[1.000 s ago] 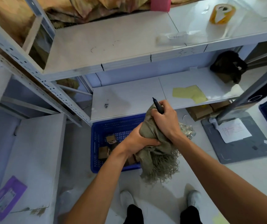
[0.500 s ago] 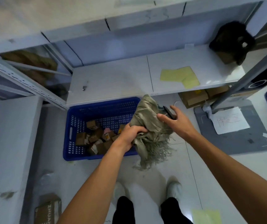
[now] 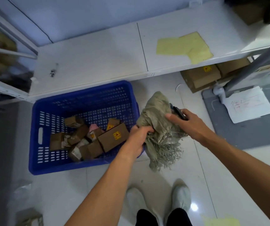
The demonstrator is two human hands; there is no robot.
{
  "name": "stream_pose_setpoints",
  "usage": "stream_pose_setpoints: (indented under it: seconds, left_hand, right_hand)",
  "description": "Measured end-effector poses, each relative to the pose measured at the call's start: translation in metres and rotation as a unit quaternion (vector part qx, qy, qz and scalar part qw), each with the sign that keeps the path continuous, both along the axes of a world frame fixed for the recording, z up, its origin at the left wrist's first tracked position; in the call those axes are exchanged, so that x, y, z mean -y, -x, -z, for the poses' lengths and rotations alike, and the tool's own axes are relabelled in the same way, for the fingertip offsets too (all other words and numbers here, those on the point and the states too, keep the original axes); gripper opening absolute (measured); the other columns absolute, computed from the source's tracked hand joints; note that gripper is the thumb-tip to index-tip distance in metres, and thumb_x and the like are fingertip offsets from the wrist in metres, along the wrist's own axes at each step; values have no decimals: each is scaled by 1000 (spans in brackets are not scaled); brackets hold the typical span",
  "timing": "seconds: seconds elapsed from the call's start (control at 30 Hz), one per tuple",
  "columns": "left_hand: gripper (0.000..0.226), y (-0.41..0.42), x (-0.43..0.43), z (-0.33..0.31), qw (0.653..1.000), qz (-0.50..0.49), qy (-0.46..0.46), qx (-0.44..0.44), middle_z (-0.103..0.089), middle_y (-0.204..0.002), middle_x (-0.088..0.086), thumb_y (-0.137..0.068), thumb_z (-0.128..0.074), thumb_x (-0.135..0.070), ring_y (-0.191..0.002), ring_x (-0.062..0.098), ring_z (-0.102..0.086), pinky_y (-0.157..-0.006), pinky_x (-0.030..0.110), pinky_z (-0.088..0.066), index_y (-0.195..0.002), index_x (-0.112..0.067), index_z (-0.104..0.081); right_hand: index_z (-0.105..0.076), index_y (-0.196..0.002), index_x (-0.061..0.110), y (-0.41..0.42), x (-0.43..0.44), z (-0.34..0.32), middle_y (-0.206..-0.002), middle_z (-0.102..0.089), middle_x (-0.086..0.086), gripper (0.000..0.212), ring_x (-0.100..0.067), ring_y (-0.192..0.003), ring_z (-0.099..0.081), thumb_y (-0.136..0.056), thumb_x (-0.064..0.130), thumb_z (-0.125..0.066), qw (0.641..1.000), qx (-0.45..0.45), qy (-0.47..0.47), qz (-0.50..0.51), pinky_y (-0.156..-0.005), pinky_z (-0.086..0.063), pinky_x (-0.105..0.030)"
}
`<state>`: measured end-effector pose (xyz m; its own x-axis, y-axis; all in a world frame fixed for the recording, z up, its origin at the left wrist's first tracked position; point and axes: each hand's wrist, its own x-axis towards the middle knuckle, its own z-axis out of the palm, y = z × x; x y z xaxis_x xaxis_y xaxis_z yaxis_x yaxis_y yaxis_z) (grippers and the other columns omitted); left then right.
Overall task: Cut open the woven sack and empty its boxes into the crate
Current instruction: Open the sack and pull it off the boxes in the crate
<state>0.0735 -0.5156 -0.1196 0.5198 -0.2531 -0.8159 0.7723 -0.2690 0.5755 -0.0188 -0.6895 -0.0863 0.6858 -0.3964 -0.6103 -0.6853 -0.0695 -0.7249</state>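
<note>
The olive woven sack (image 3: 158, 121) is crumpled into a bundle, its frayed cut edge hanging down, just right of the blue plastic crate (image 3: 38, 137). My left hand (image 3: 139, 137) grips the sack's lower left folds at the crate's right rim. My right hand (image 3: 188, 123) rests on the sack's right side with fingers spread, pinning a black cutter (image 3: 179, 112) under the palm. Several small brown cardboard boxes (image 3: 113, 136) with yellow stickers lie heaped on the crate's floor.
The crate stands on a white tiled floor in front of a low white shelf (image 3: 98, 59) carrying yellow paper (image 3: 185, 46). More cardboard boxes (image 3: 199, 77) sit under the shelf at right. A grey base with a paper sheet (image 3: 248, 106) lies right. My shoes (image 3: 180, 196) are below.
The view has tilted down toward the floor and crate. The sack has come down from chest height to beside the crate; my right hand has loosened from a fist to spread fingers.
</note>
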Motion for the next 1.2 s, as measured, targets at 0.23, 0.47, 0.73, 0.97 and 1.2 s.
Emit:
stream_pose_setpoints:
  seconds: [0.23, 0.47, 0.73, 0.97, 1.2]
  left_hand:
    - [40, -10, 32, 78, 999, 29, 12, -12, -78, -108, 15, -84, -67, 1, -100, 32, -75, -91, 51, -61, -122, -10, -69]
    - [43, -18, 66, 172, 999, 33, -34, -25, -76, -111, 12, -83, -70, -7, -99, 29, -74, -85, 44, -62, -123, -19, -65]
    - [60, -38, 104, 284, 992, 18, -119, -34, -74, -110, 15, -64, -68, -25, -98, 33, -71, -90, 46, -61, -122, -10, -66]
    - [46, -56, 109, 354, 970, 47, -232, 56, -67, -124, 14, -87, -68, -20, -106, 30, -66, -96, 43, -58, -130, -10, -57]
    - [75, -38, 103, 360, 821, 362, -375, 231, -45, -144, 18, -95, -66, -25, -124, 39, -54, -97, 47, -49, -156, -20, -23]
  right_hand:
    - [-60, -116, 23, -10, 25, 74, -105, -66, -2, 58, -20, -90, -65, -75, 61, -75, 997, -24, 68, 26, -73, -54, -34]
    - [-62, -111, 21, -27, 56, 190, -98, -70, -9, 54, -30, -84, -69, -76, 59, -75, 992, -46, 110, 35, -78, -59, -48]
    - [-49, -124, 18, -53, 80, 308, -104, -67, -12, 70, -35, -91, -66, -79, 68, -65, 982, -102, 158, -12, -83, -55, -47]
    - [-40, -135, 16, -75, 80, 367, -122, -64, -14, 73, -35, -102, -64, -82, 57, -71, 981, -97, 153, -75, -82, -52, -41]
    - [-42, -126, 10, -72, 63, 389, -117, -63, -15, 64, -36, -100, -63, -85, 52, -68, 950, -122, 237, -164, -72, -43, -36]
